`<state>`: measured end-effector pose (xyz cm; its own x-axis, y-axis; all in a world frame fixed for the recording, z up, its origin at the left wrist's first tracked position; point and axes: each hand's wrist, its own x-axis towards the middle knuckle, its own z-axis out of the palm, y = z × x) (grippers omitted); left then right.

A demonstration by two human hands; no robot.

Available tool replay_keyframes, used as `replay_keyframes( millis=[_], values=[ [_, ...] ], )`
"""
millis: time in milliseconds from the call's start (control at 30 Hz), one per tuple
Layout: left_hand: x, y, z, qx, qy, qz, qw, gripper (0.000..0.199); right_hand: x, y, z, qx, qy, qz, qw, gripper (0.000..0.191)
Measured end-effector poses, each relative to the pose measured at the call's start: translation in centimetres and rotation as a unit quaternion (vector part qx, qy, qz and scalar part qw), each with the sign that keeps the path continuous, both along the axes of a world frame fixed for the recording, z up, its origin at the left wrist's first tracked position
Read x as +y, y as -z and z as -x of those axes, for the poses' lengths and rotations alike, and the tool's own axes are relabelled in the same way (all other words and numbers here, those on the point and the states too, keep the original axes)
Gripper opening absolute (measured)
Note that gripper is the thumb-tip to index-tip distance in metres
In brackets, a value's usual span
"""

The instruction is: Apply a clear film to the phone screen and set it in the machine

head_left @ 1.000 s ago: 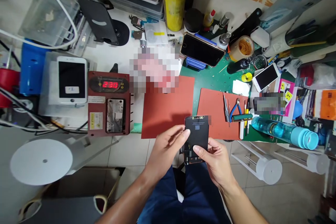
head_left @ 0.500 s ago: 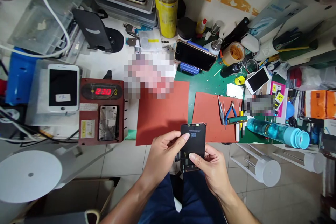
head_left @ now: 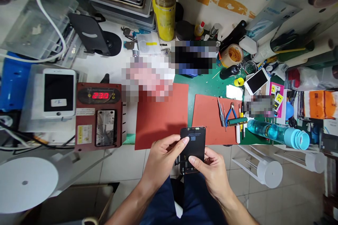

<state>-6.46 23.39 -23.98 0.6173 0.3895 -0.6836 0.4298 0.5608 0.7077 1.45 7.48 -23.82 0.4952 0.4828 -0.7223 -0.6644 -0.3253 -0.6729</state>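
Observation:
Both my hands hold a black phone screen point(head_left: 196, 147), its back side with small printed text turned up toward me. It is held upright off the table's front edge, above my lap. My left hand point(head_left: 165, 156) grips its left edge, the thumb lying on the upper back. My right hand point(head_left: 213, 170) wraps the lower right edge, its thumb pressed on the lower part. Flex cables hang out by the lower left side. Beyond it lie a left red-brown mat point(head_left: 162, 117) and a right red-brown mat point(head_left: 206, 117).
A heating plate point(head_left: 99, 137) showing red digits stands left, beside a white phone point(head_left: 59, 91). Tweezers point(head_left: 221, 110), blue-handled cutters point(head_left: 231, 114) and a green-handled tool point(head_left: 237, 121) lie on the right mat. A blue bottle point(head_left: 277, 133) lies at the right edge. Parts of the table are blurred.
The view has shifted slightly, so the table's things sit a little further left. Both hands keep the same hold on the phone screen.

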Motion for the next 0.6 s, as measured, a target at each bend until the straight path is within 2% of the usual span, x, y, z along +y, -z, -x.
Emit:
replay_keyframes(
  millis=[600],
  values=[
    [0.10, -0.45, -0.04, 0.005, 0.021, -0.031, 0.999, 0.039, 0.02, 0.32, 0.34, 0.029, 0.011, -0.006, 1.000, 0.028]
  ],
)
